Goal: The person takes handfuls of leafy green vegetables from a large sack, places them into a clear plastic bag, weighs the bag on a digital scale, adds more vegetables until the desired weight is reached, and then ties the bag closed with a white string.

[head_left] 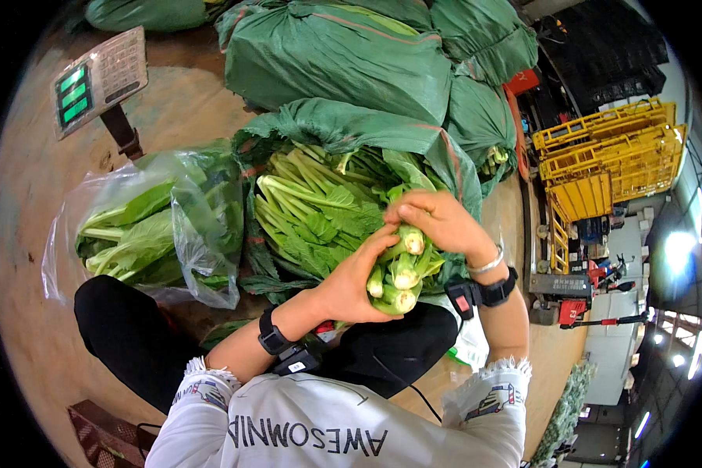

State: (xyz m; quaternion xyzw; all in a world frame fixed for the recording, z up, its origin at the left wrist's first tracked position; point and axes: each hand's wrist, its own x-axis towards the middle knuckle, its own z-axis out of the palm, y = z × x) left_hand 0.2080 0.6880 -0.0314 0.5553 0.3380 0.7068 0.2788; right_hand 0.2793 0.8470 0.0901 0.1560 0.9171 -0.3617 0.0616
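My left hand (pixel 354 278) is wrapped around a bunch of leafy green stalks (pixel 406 278), whose pale cut ends face me. My right hand (pixel 441 222) curls over the upper side of the same bunch, its fingers close to the left fingertips. The leaves of the bunch are partly hidden behind my hands. Just beyond lies an opened green woven sack (pixel 351 126), with many more leafy greens (pixel 322 199) inside it. To the left, a clear plastic bag (pixel 205 251) contains more greens (pixel 128 240).
A weighing scale display (pixel 102 82) on a post (pixel 121 131) rises at the far left. Stuffed green sacks (pixel 339 58) are piled behind the opened one. Yellow folding frames (pixel 608 158) and a red machine (pixel 576 307) stand at the right. A brown crate (pixel 102 436) sits at lower left.
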